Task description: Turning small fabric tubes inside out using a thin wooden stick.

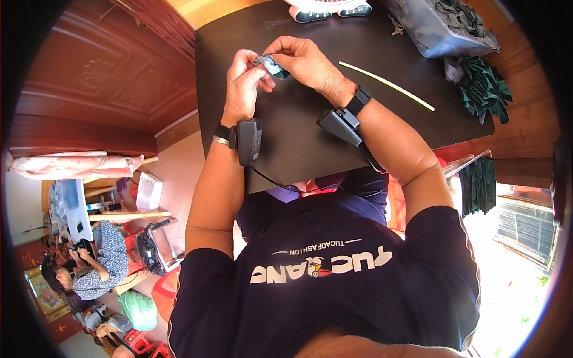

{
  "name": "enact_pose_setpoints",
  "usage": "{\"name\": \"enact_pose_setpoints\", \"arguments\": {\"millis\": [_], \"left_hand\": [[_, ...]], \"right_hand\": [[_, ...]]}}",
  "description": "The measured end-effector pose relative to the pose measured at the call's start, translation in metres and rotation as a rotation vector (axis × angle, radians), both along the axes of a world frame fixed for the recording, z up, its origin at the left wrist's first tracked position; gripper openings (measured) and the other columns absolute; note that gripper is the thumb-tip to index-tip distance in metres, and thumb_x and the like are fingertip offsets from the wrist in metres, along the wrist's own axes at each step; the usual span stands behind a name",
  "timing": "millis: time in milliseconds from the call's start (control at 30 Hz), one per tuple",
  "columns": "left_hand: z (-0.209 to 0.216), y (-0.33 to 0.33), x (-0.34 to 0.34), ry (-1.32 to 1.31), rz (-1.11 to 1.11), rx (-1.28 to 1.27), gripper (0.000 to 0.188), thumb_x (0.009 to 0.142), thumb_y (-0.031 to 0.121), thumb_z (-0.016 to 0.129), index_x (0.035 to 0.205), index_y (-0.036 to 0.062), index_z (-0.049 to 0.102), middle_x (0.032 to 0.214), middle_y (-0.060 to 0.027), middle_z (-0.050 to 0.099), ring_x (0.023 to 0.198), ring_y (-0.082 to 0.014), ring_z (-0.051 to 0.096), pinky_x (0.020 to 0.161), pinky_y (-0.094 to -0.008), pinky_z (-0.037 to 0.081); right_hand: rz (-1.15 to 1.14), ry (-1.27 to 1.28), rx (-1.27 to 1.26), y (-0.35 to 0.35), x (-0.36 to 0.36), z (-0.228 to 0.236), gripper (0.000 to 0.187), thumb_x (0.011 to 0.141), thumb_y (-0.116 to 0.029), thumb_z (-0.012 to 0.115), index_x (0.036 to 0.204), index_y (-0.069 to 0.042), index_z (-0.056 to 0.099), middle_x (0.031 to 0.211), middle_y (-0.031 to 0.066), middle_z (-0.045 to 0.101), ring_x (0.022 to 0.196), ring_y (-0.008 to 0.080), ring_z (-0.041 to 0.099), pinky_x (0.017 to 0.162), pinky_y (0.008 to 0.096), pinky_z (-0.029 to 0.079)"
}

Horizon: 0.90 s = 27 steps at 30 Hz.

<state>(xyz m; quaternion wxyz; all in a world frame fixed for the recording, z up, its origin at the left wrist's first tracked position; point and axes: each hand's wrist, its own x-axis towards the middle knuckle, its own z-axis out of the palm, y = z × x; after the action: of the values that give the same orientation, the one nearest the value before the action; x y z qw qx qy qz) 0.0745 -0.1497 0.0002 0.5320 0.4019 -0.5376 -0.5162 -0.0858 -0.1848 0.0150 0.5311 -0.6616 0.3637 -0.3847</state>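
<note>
Above the dark tabletop, my two hands meet around a small folded piece of cloth [273, 65], pale grey-blue with a dark green edge. My left hand [243, 86] pinches its left side between thumb and fingers. From the right, my right hand [307, 64] grips the other side, its thumb and index finger closed on the cloth. Part of the piece is hidden by my fingers. A thin pale yellow-green strip [387, 86] lies on the tabletop to the right of my right hand.
A translucent bin [427, 37] of grey cloth pieces stands at the far right. Beside it lies a dark green cloth bundle [484, 89]. A shoe-shaped base [330, 12] sits at the table's far edge. At left, another person [101, 262] sits in the room.
</note>
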Motion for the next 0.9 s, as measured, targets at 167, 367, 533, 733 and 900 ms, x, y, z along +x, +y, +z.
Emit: {"name": "enact_pose_setpoints", "arguments": {"millis": [167,367,533,733,900], "left_hand": [[0.000,-0.001,0.000,0.078,0.183,-0.065,0.004,0.083,0.002,0.047,0.086,0.0047,0.045,0.069,-0.0054,0.053,0.053,-0.0118,0.053,0.047,-0.0233,0.044],[-0.003,-0.005,0.000,-0.182,0.430,-0.163,0.004,0.082,0.000,0.044,0.083,0.0036,0.046,0.067,-0.0044,0.052,0.053,-0.0116,0.050,0.046,-0.0257,0.039],[0.002,-0.001,-0.003,-0.193,0.386,0.001,0.014,0.084,0.001,0.046,0.097,0.0038,0.049,0.075,-0.0051,0.055,0.061,-0.0120,0.054,0.054,-0.0254,0.044],[-0.001,0.003,-0.004,0.058,0.108,-0.039,0.017,0.086,0.001,0.052,0.102,0.0025,0.047,0.087,-0.0070,0.057,0.071,-0.0151,0.059,0.061,-0.0264,0.049],[-0.008,0.000,-0.007,0.159,0.056,-0.071,0.018,0.085,0.002,0.050,0.102,0.0028,0.044,0.090,-0.0086,0.055,0.075,-0.0171,0.060,0.062,-0.0290,0.052]], "right_hand": [[0.097,-0.146,-0.037,0.008,0.007,-0.002,0.015,0.088,-0.007,0.057,0.100,0.001,0.062,0.088,0.0035,0.065,0.081,0.0076,0.060,0.076,0.0224,0.048],[0.022,-0.054,-0.318,0.016,0.015,0.000,0.015,0.085,0.001,0.060,0.099,0.000,0.063,0.089,0.0034,0.065,0.082,0.0088,0.061,0.076,0.0231,0.050],[-0.101,-0.026,-0.516,0.015,0.014,-0.002,0.014,0.077,-0.002,0.064,0.092,-0.002,0.065,0.084,0.0093,0.067,0.075,0.0176,0.066,0.070,0.0285,0.053],[-0.232,0.100,-0.269,0.003,0.006,-0.003,0.016,0.079,-0.012,0.065,0.092,-0.003,0.065,0.081,0.0098,0.068,0.073,0.0177,0.066,0.069,0.0296,0.053],[-0.138,0.061,-0.186,0.007,0.004,0.003,0.016,0.086,-0.010,0.061,0.099,-0.001,0.062,0.078,0.0033,0.065,0.073,0.0069,0.061,0.064,0.0218,0.049]]}}
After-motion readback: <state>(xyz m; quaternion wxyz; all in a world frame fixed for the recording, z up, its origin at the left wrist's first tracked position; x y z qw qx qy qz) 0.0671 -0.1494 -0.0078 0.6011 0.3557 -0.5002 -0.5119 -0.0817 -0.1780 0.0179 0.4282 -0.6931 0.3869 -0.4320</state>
